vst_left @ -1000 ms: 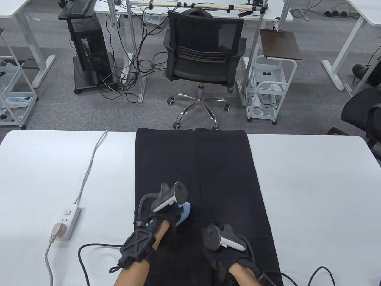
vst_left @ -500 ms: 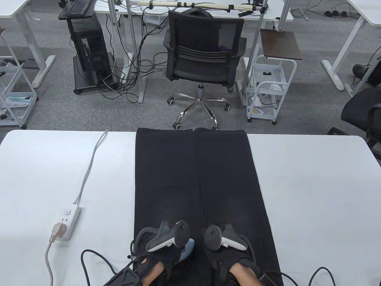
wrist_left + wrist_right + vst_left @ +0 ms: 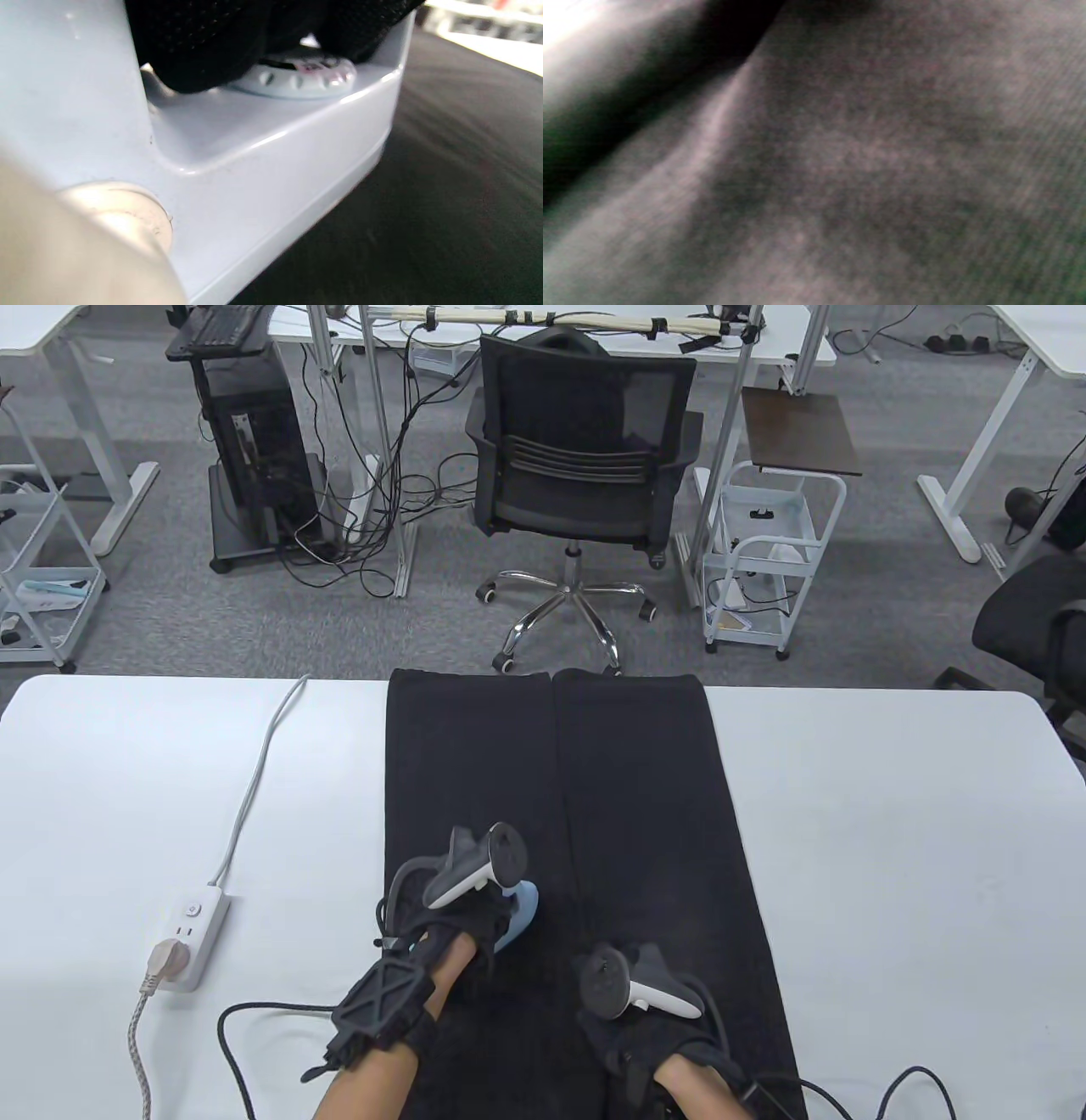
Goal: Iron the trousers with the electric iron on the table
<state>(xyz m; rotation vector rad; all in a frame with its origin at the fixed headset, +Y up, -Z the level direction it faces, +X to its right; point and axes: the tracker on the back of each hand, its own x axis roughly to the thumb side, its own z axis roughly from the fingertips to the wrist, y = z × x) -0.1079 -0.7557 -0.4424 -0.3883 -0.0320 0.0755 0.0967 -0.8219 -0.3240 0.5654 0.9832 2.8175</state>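
Trousers [image 3: 594, 780] lie flat on the worktop [image 3: 891, 831]; left hand [image 3: 458, 912] grips the iron [image 3: 519, 912], right hand [image 3: 645, 1035] at 4 o'clock presses cloth, its fingers hidden.

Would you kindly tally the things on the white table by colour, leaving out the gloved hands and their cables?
Black: 1, the trousers.
Light blue: 1, the iron under the left hand.
White: 1, the power strip.
Beige: 1, the plug in the power strip.
Total: 4.
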